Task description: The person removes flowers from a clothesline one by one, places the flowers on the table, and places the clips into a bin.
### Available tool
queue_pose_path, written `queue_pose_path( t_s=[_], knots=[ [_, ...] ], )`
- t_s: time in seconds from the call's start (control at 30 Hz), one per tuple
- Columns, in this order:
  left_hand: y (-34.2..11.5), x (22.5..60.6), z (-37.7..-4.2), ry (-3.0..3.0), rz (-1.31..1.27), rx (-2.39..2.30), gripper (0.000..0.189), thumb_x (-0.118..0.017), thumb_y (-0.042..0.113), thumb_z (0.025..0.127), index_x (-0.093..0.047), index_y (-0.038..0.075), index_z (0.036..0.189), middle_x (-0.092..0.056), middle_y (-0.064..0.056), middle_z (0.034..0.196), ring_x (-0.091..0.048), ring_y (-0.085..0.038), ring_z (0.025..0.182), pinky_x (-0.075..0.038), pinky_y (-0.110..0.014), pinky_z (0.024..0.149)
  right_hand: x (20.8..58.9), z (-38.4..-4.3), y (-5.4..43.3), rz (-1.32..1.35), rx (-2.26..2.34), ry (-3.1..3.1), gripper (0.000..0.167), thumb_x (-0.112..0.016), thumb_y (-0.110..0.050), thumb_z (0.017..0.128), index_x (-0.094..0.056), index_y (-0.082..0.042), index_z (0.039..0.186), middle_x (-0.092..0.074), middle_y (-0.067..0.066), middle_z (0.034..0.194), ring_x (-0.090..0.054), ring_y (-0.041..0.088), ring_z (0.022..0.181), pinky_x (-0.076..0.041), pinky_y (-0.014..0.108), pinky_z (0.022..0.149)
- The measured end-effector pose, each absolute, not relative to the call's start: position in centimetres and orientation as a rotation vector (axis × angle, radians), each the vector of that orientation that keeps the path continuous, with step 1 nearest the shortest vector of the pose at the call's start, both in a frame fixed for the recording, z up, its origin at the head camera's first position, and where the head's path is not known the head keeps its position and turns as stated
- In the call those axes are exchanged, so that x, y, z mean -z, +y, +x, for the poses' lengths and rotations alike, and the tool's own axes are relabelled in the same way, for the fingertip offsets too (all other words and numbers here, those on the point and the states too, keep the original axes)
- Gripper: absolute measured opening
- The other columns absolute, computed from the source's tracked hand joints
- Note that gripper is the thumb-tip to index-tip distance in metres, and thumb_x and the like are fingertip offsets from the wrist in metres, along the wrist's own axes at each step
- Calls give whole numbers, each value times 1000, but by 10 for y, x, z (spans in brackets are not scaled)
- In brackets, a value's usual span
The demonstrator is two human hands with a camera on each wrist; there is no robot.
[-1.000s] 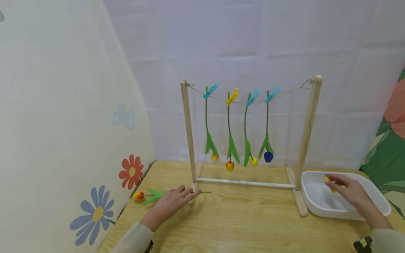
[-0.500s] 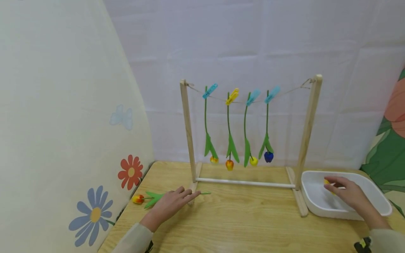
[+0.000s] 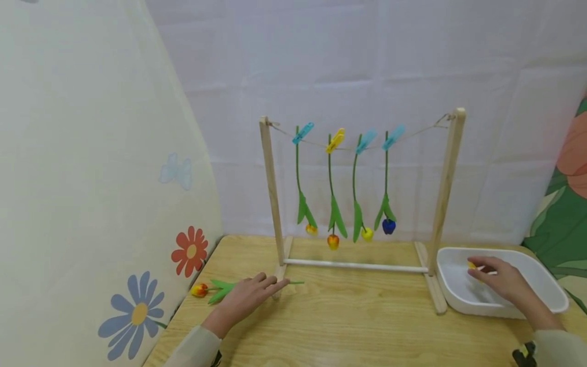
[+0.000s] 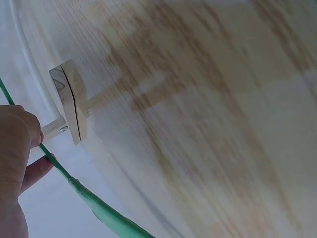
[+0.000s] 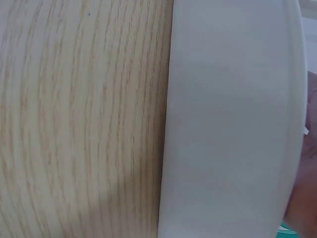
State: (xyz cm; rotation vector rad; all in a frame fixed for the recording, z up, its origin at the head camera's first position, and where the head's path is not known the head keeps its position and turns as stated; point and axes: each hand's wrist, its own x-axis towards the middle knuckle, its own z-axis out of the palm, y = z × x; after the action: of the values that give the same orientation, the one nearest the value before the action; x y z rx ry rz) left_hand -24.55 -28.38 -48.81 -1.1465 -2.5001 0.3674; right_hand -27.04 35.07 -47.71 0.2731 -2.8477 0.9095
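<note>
On the left of the table, my left hand [image 3: 249, 298] holds the green stem of a red-and-yellow artificial tulip [image 3: 199, 290], whose bloom points left. In the left wrist view the fingers curl about that stem [image 4: 59, 166]. Over the white basin [image 3: 504, 309], my right hand [image 3: 502, 280] pinches a small yellow piece [image 3: 471, 265], mostly covered by the fingers; it looks like a clothespin. The right wrist view has the basin's side wall [image 5: 228, 119] in front of most of the hand [image 5: 302, 198].
A wooden rack [image 3: 447, 188] with a slack string stands mid-table. Several tulips hang bloom-down from it, including a blue one [image 3: 388, 226], clipped by light blue clothespins [image 3: 393, 137] and a yellow clothespin [image 3: 335, 140]. A white rod [image 3: 355, 265] joins the rack's feet.
Both hands stay nearly in place. The yellow piece in my right hand has turned or slid deeper between the fingers, so less of it shows. The held tulip's bloom has dipped slightly.
</note>
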Motion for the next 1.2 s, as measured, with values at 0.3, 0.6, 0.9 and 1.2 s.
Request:
queue_pose_path(
  t_s=[0.3, 0.6, 0.9, 1.2],
  knots=[
    [-285, 490, -245, -2518, -1129, -356, 78, -75, -4, 87, -44, 22, 154, -59, 7, 118, -50, -10, 86, -36, -19, 52, 475, -271, 348, 273, -865, -2840, 49, -70, -25, 97, -61, 12, 128, -68, 28, 115, -60, 4, 85, -52, 47, 79],
    [-283, 490, -245, -2518, -1117, -289, 76, -75, -5, 86, -47, 20, 152, -61, 2, 126, -60, -14, 94, -46, -24, 52, 469, -271, 344, 266, -880, -2847, 46, -68, -23, 98, -61, 11, 128, -66, 30, 120, -65, 36, 96, -52, 49, 79],
    [-272, 477, -248, -2481, -1110, -262, 66, -75, 5, 90, -49, 20, 149, -62, -4, 134, -65, -20, 106, -58, -34, 64, 459, -272, 337, 353, -909, -2733, 42, -70, -20, 97, -64, 9, 126, -68, 28, 115, -60, 0, 88, -53, 28, 73],
    [-252, 457, -253, -2318, -1105, -241, 74, -87, 14, 78, -54, 18, 143, -62, -7, 134, -65, -22, 109, -60, -33, 67, 437, -271, 323, 465, -996, -2639, 41, -67, -16, 99, -61, 9, 131, -65, 30, 122, -46, -22, 90, -50, 11, 73]
  ],
)
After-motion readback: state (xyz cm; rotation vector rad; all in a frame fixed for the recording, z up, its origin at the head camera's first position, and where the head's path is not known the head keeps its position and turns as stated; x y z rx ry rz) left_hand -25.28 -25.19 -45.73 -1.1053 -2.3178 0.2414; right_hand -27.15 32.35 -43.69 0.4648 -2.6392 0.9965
